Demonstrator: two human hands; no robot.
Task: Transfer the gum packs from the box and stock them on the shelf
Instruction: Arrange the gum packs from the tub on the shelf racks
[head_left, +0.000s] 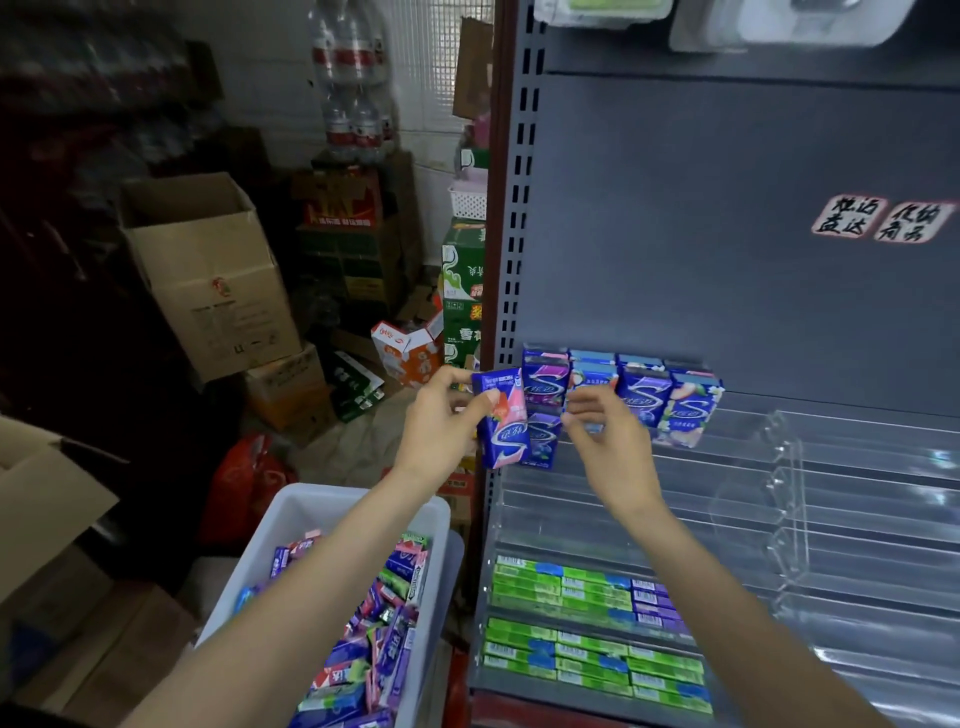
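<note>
My left hand (441, 421) grips a blue and pink gum pack (503, 423), held upright just left of the shelf's edge. My right hand (605, 431) reaches to the top tier of the clear stepped rack (779, 467), its fingers pinched on a pack in the row of blue and purple gum packs (644, 389) standing there. One purple pack (545, 441) stands a step lower, between my hands. Below my left forearm is the white plastic box (311, 504), full of loose gum packs (374, 649). Green and purple packs (582, 623) lie flat on the rack's bottom tiers.
The dark grey shelf back panel (727, 234) carries two handwritten labels (883, 218). Most acrylic tiers to the right hold nothing. Left of the shelf are stacked cardboard boxes (208, 270), drink cartons (462, 291), bottled water (353, 78) and a red bag (244, 478) on the floor.
</note>
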